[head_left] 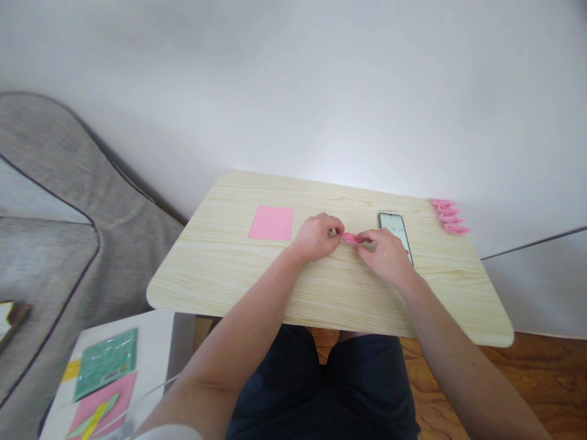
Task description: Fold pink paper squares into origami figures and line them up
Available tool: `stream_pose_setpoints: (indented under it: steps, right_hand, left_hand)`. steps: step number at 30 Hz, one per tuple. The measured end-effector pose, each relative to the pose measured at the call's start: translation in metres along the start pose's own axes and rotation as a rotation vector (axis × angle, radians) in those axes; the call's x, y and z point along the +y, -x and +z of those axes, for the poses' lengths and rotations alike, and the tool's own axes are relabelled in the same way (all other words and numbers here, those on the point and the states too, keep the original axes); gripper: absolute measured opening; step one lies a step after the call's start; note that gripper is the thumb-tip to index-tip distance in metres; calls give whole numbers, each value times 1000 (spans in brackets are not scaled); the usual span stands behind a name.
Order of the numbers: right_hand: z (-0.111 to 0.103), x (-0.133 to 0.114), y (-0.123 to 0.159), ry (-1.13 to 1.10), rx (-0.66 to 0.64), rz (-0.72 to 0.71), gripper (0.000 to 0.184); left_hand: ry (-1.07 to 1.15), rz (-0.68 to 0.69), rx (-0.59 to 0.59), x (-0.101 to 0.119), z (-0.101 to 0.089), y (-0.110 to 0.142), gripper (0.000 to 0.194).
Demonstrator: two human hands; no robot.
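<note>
Between my two hands is a small folded piece of pink paper (350, 238), just above or on the wooden table. My left hand (320, 236) pinches its left end between thumb and fingertips. The thumb and fingers of my right hand (384, 249) close on its right end. Part of the folded paper is covered by my fingers, so its exact shape is hard to make out. A flat square of pink paper (272, 222) lies to the left of my left hand.
A phone (395, 227) lies partly behind my right hand. Several folded pink paper pieces (450, 217) line the right edge of the light wooden table (206, 269). At lower left, a white surface (156, 336) holds a green package (106, 362) and coloured paper. A grey sofa (123, 244) stands left.
</note>
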State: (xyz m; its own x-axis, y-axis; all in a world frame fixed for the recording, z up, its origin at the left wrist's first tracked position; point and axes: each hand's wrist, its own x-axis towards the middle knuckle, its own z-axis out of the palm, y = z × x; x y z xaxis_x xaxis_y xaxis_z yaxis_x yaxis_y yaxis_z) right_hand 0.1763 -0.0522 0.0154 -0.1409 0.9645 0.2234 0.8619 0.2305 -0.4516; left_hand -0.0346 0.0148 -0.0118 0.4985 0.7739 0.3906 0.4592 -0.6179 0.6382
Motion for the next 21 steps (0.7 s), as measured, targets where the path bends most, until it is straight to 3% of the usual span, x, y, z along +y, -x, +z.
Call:
stream_pose_setpoints:
  steps: [14,21]
  right_hand:
    - [-10,4,2,-149,134,50,17]
    - [-8,-1,6,-220,201,29,19]
  left_hand:
    - [77,44,90,8,1,1,14]
    - [278,10,77,12,3,1,12]
